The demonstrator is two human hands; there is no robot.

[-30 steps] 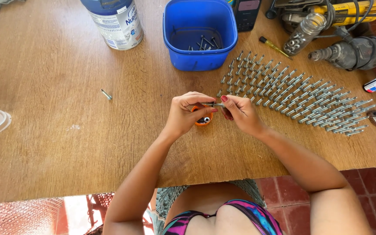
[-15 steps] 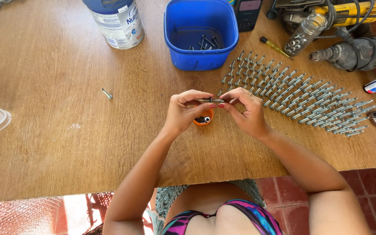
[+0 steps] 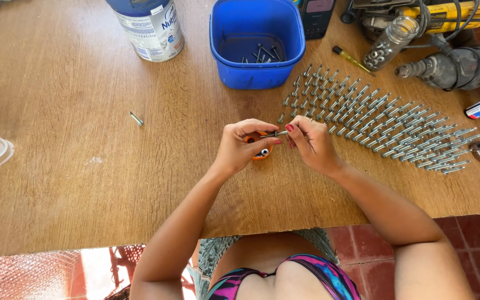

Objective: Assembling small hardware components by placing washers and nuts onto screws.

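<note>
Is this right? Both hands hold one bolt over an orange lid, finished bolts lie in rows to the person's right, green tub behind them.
Not quite: the tub is blue, not green, as the head view shows. The rest stands: left hand and right hand hold one bolt over the orange lid, with rows of bolts to the person's right.

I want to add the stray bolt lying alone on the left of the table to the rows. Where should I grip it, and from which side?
Pinch the lone bolt across the middle of its shank, coming straight down from above. It lies flat and slanted on the bare wooden table, with nothing close beside it, so fingertips can likely close on both long sides. The left hand is nearer.
</note>
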